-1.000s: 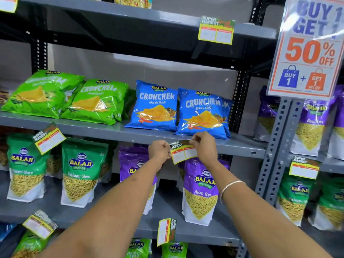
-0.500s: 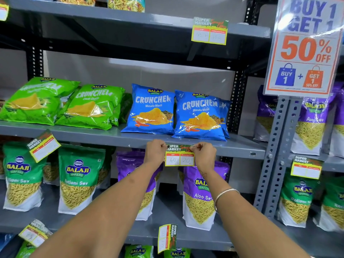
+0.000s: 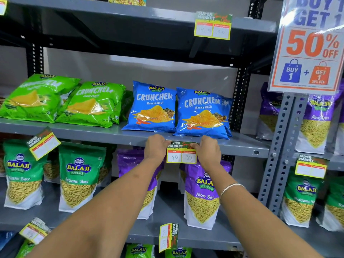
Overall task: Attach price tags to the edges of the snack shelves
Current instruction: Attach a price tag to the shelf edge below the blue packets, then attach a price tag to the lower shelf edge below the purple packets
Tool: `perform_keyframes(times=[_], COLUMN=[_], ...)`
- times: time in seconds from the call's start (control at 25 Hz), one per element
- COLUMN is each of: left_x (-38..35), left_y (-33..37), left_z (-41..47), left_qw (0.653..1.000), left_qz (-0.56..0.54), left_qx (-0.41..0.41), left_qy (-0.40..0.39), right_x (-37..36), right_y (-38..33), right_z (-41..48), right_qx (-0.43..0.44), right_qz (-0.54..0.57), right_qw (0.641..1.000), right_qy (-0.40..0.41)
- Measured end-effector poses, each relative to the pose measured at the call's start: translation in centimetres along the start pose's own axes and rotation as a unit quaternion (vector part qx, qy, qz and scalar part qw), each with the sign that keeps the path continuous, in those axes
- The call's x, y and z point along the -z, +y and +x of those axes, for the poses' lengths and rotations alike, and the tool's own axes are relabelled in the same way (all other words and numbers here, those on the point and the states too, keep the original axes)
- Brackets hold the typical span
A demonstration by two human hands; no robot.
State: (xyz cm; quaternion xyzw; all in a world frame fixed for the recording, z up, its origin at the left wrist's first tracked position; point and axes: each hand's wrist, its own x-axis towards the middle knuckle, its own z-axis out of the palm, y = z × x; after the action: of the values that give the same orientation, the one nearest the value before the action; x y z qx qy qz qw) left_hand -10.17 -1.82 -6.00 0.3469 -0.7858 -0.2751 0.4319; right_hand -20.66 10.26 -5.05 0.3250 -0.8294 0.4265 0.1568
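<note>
A yellow and green price tag (image 3: 181, 155) marked 40 and 20 sits level against the front edge of the grey middle shelf (image 3: 93, 135), below two blue Crunchem bags (image 3: 154, 107). My left hand (image 3: 155, 148) presses its upper left corner and my right hand (image 3: 206, 150) presses its upper right corner. Both hands have fingers curled onto the tag's top strip. A thin bangle circles my right wrist.
Other tags hang on the shelves: a tilted one (image 3: 43, 143) at left, one on the top shelf (image 3: 212, 27), one at right (image 3: 310, 166), two crooked ones on the lower shelf (image 3: 168, 237). A 50% off sign (image 3: 310, 53) hangs at upper right. Green and purple snack bags fill the shelves.
The tag was tilted and held loosely a second ago; now it lies level against the shelf edge with both hands pressing its top corners.
</note>
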Motion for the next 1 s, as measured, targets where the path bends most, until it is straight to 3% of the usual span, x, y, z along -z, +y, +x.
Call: perform_keyframes(times=[0.28,0.4,0.48,0.56,0.76,0.84,0.92,1.0], left_x=[0.6,-0.3,-1.9,-4.3,-11.1,-12.8,-13.6,-14.0], left_y=[0.0,-3.9,-7.6,-10.3,-13.1,-13.8,-13.9,-13.9], left_z=[-1.3,-4.0,-6.3,-8.1,-10.8,-11.5,-11.9,-12.0], left_qw=[1.000,0.999,0.996,0.982,0.910,0.889,0.878,0.875], left_qz=[0.014,0.031,0.073,0.132,0.246,0.280,0.310,0.325], left_qx=[0.014,0.019,0.040,0.035,-0.028,-0.042,-0.046,-0.040], left_qy=[0.004,0.018,-0.032,-0.131,-0.332,-0.360,-0.362,-0.356], right_x=[1.0,-2.0,-5.1,-8.6,-15.6,-17.6,-19.0,-20.9], right_y=[0.2,3.6,7.0,10.6,16.3,16.8,16.6,17.3], right_z=[-1.4,-4.9,-7.6,-10.3,-16.9,-18.5,-19.3,-19.6], right_qx=[0.017,-0.013,-0.095,-0.184,-0.360,-0.349,-0.353,-0.394], right_qz=[-0.049,-0.018,0.008,0.027,0.087,0.093,0.105,0.161], right_qw=[0.999,1.000,0.994,0.977,0.890,0.881,0.885,0.855], right_qy=[-0.005,-0.004,-0.049,-0.103,-0.266,-0.305,-0.285,-0.297])
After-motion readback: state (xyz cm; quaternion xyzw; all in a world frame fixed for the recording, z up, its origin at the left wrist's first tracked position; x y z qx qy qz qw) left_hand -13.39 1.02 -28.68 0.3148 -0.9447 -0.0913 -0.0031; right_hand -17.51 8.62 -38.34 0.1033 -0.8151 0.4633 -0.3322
